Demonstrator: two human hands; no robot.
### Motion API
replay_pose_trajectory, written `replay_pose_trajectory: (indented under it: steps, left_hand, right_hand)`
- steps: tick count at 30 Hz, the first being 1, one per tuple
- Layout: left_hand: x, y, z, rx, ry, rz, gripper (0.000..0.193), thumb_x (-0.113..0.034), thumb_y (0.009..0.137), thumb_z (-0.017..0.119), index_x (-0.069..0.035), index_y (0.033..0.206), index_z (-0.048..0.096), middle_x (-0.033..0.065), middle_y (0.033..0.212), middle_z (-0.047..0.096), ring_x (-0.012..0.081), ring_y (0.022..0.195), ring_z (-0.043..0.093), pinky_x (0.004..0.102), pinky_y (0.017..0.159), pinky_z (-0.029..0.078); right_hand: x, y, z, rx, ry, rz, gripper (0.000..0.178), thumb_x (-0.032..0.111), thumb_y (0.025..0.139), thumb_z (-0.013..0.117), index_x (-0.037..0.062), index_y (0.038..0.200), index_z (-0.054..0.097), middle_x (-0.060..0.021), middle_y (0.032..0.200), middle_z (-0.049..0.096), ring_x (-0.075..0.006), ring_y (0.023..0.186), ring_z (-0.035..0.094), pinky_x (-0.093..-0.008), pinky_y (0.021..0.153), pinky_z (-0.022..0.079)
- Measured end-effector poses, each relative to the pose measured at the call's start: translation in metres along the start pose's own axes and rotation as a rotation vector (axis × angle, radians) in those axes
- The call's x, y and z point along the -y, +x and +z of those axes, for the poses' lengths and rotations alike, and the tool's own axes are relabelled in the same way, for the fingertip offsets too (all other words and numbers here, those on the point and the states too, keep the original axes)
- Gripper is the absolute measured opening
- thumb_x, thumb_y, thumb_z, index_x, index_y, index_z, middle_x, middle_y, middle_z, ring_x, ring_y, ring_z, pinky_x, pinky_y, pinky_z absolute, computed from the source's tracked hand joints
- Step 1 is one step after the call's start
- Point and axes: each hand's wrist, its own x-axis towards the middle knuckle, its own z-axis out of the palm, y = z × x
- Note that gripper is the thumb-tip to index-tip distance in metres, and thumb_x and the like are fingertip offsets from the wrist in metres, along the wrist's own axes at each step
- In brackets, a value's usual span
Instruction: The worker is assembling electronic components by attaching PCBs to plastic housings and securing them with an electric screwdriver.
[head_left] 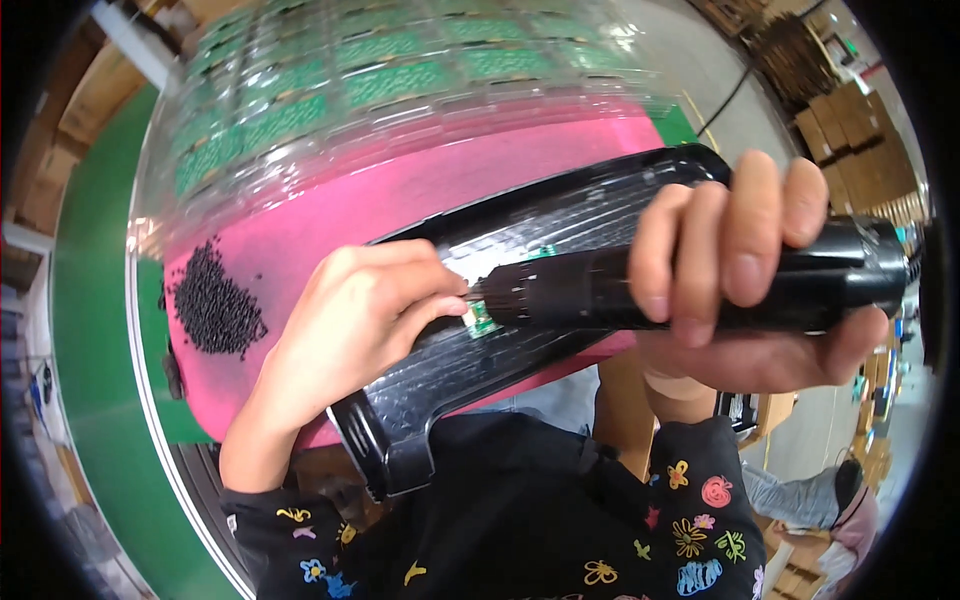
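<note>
A black electric screwdriver (575, 288) lies nearly level across the view, with my right hand (745, 255) wrapped round its body. Its narrow end points left, at a small green circuit board (482, 318) inside a long black plastic housing (470, 368). Close against that end, my left hand (345, 305) is closed in a pinch between thumb and forefinger. What sits in the pinch is too small and covered to make out. The housing rests at a slant on a pink mat (290, 220). Another bit of green board (541, 251) shows just behind the screwdriver.
A heap of small black screws (215, 305) lies on the mat's left side. Clear plastic trays (400, 80) of green circuit boards stand along the far side. Cardboard boxes (845, 130) are stacked at far right. Another person's leg (800, 495) shows at lower right.
</note>
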Motion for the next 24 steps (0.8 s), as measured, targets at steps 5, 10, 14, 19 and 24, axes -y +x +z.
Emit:
replay_pose_trajectory:
  steps: [5, 10, 14, 19, 24]
  left_hand:
    - [0.004, 0.0, -0.001, -0.011, -0.024, -0.005, 0.014, -0.001, 0.074, 0.075, 0.003, 0.083, 0.066, 0.013, 0.073, 0.063, 0.0289, 0.064, 0.063, 0.0335, 0.057, 0.049]
    - [0.008, -0.002, 0.002, 0.015, -0.217, 0.004, 0.017, -0.001, 0.073, 0.076, 0.003, 0.085, 0.066, 0.0114, 0.074, 0.064, 0.022, 0.063, 0.065, 0.0298, 0.055, 0.05]
    - [0.009, -0.003, -0.001, -0.016, -0.031, 0.021, 0.02, -0.002, 0.074, 0.075, 0.003, 0.09, 0.065, 0.0115, 0.078, 0.065, 0.0214, 0.065, 0.066, 0.0305, 0.056, 0.051]
    - [0.003, -0.016, -0.018, 0.117, 0.24, -0.058, 0.017, -0.001, 0.071, 0.069, 0.003, 0.085, 0.061, 0.0151, 0.082, 0.062, 0.0366, 0.077, 0.063, 0.0443, 0.066, 0.049]
    - [-0.005, -0.026, -0.017, 0.174, 0.543, -0.194, 0.005, 0.0, 0.071, 0.059, -0.001, 0.077, 0.059, 0.0137, 0.081, 0.06, 0.0358, 0.075, 0.063, 0.0432, 0.061, 0.051]
  right_hand:
    - [0.002, -0.001, 0.005, -0.108, -0.028, -0.015, 0.046, 0.041, 0.079, 0.071, 0.0047, 0.096, 0.048, -0.0017, 0.079, 0.053, -0.0082, 0.045, 0.05, -0.0228, 0.045, 0.043]
    - [0.002, -0.002, 0.01, -0.166, 0.04, -0.04, 0.044, 0.039, 0.075, 0.07, 0.0064, 0.094, 0.046, -0.002, 0.078, 0.053, -0.0078, 0.045, 0.051, -0.0226, 0.045, 0.045]
    - [0.02, -0.003, -0.001, -0.088, -0.172, -0.009, 0.046, 0.042, 0.078, 0.068, 0.0062, 0.096, 0.046, -0.0034, 0.082, 0.054, -0.0081, 0.047, 0.052, -0.0223, 0.047, 0.044]
    - [0.033, -0.006, -0.025, -0.003, -0.344, 0.157, 0.058, 0.056, 0.085, 0.055, 0.0022, 0.105, 0.046, -0.007, 0.084, 0.052, -0.0096, 0.051, 0.05, -0.0256, 0.049, 0.041]
    - [0.027, -0.008, -0.033, -0.022, -0.339, 0.144, 0.059, 0.057, 0.087, 0.053, 0.0012, 0.106, 0.047, -0.0074, 0.083, 0.051, -0.0101, 0.049, 0.049, -0.0268, 0.049, 0.041]
